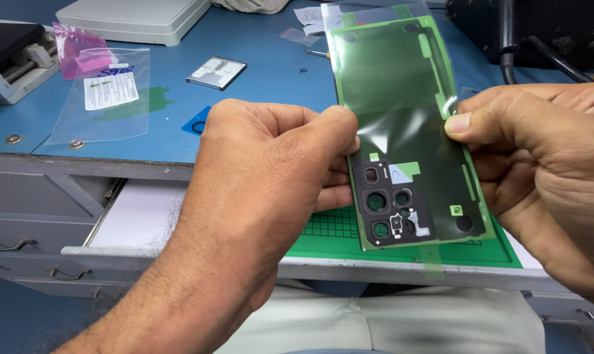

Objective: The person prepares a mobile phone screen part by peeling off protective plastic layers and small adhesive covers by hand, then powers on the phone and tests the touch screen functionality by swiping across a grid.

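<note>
A phone back cover is held up in front of me, inner side facing me, dark with a green adhesive border and a camera-hole block near its lower end. My left hand grips its left edge with thumb and fingers. My right hand pinches the right edge, where a clear protective film lies over the cover and sticks out past its top. Green tabs of the film show at the top and bottom.
A blue workbench holds a clear plastic bag with a white label, a pink bag, a small flat battery-like part and a white box. A green cutting mat lies below the cover. A grey drawer stands open.
</note>
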